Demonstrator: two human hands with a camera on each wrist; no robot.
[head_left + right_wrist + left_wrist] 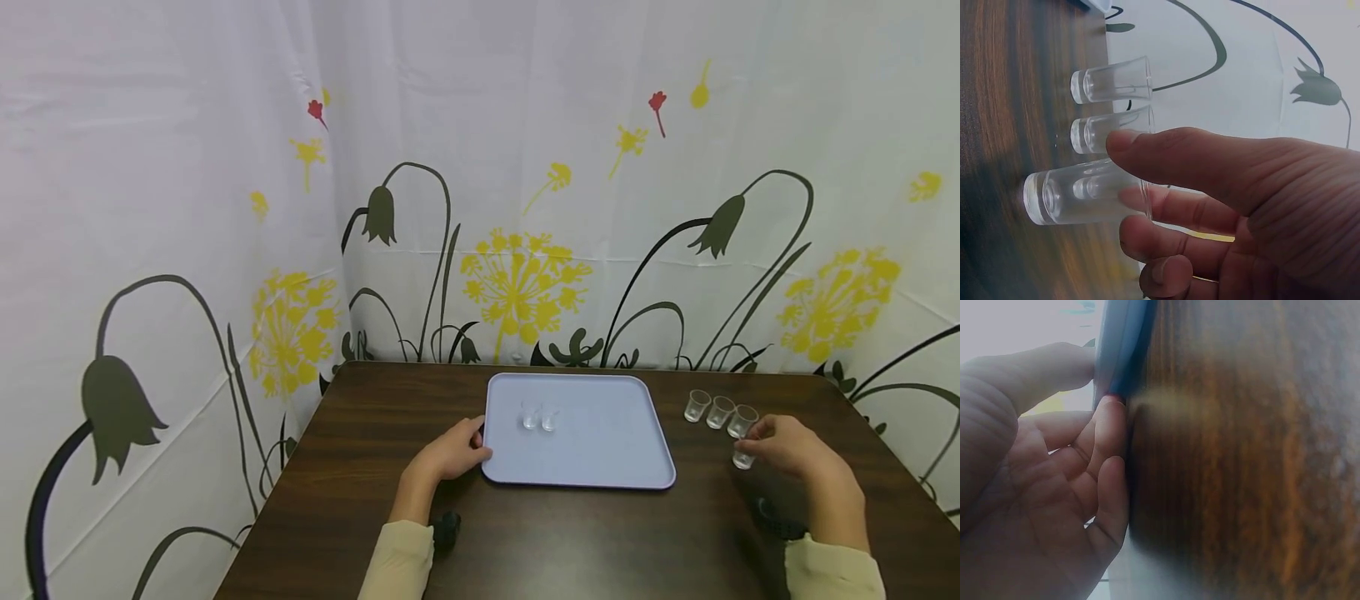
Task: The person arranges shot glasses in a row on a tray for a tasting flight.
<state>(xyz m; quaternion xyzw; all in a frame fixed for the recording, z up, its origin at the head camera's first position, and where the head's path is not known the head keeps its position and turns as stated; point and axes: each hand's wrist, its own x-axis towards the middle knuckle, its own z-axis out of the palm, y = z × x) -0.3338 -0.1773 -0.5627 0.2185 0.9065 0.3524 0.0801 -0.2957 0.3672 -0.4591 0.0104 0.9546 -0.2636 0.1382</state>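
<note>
A pale blue tray [592, 450] lies on the table with two small clear glasses [530, 419] standing on its left part. My left hand [448, 452] grips the tray's left edge, thumb over the rim; the left wrist view shows the fingers [1110, 434] bent against the tray's side [1121, 344]. To the right of the tray, my right hand [798, 454] holds a clear glass [743, 459] near its rim between thumb and fingers. In the right wrist view that glass [1066, 195] is upright relative to the table; whether its base touches the wood, I cannot tell.
Three more clear glasses [720, 412] stand in a slanting row just beyond my right hand. The dark wooden table [570, 542] reaches back to a white curtain [480, 100] printed with flowers, which also hangs along the left side.
</note>
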